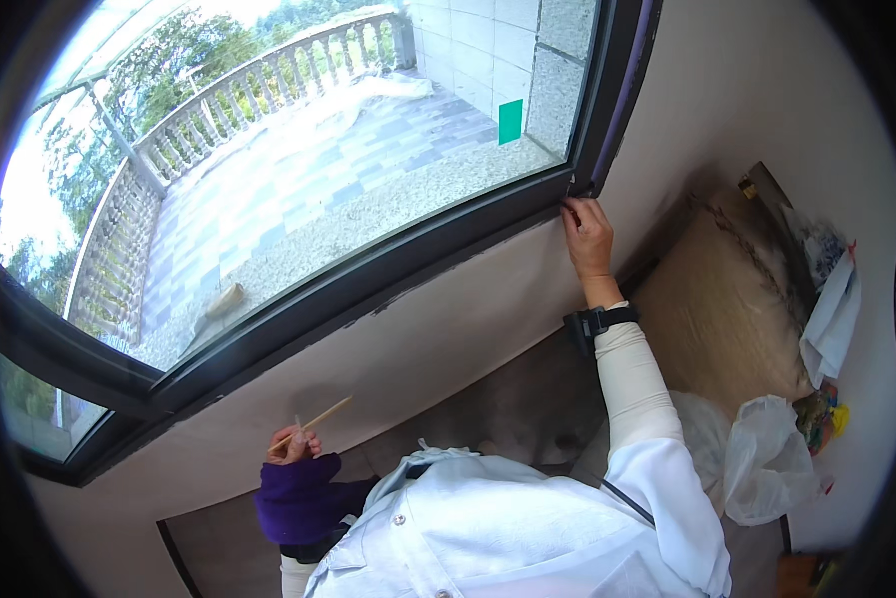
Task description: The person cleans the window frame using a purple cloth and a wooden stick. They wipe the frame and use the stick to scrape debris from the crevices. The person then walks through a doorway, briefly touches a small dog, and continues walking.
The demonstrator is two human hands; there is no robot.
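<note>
A large window with a dark frame [388,263] crosses the view; ragged dark marks line the wall below it. My right hand [588,238] is raised to the frame's lower right corner, fingertips bent against its underside; whether they pinch something small is hidden. Low on the left, my left hand [295,444] holds a thin wooden stick [332,412] and a small pale piece between its fingers, in front of the wall. A purple cloth [295,499] wraps the left wrist. A black strap with a device [601,320] sits around the right wrist.
A large brown sack or cushion [724,306] leans in the corner on the right. Beside it are a translucent plastic bag [766,460] and a white cloth or paper [831,318]. Through the glass show a tiled terrace [298,194] and a balustrade [268,82].
</note>
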